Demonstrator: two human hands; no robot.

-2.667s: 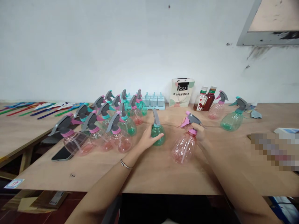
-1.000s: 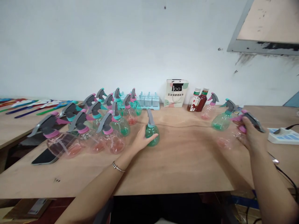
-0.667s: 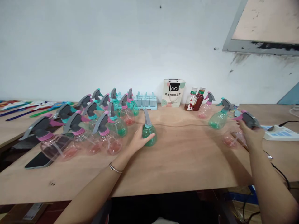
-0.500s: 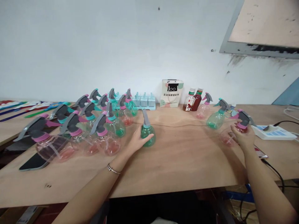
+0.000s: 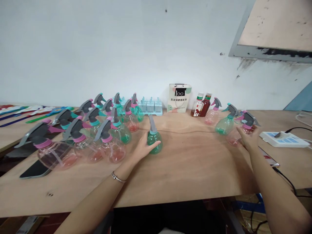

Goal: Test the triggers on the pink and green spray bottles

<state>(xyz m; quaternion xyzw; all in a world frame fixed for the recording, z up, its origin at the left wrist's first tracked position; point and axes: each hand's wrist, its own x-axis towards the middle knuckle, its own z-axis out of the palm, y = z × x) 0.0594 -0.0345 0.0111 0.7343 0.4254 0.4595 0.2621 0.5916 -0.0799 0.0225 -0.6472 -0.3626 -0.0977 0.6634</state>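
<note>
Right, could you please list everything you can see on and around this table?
table: one, light wood, across the view.
clustered spray bottles: about a dozen, pink and green, left on the table.
green spray bottle: one, centre, against the left hand.
pink spray bottle: one, right, at the right hand.
other spray bottles: two, one green, one pink, back right.
drink bottles: two, red-brown contents, by the wall.
paper bag: one, white, by the wall.
mould tray: one, pale blue, back centre.
phone: one, black, left edge.
power strip: one, white, far right.
left hand: fingers stretched against the green bottle.
right hand: at the pink bottle; grip unclear.
</note>
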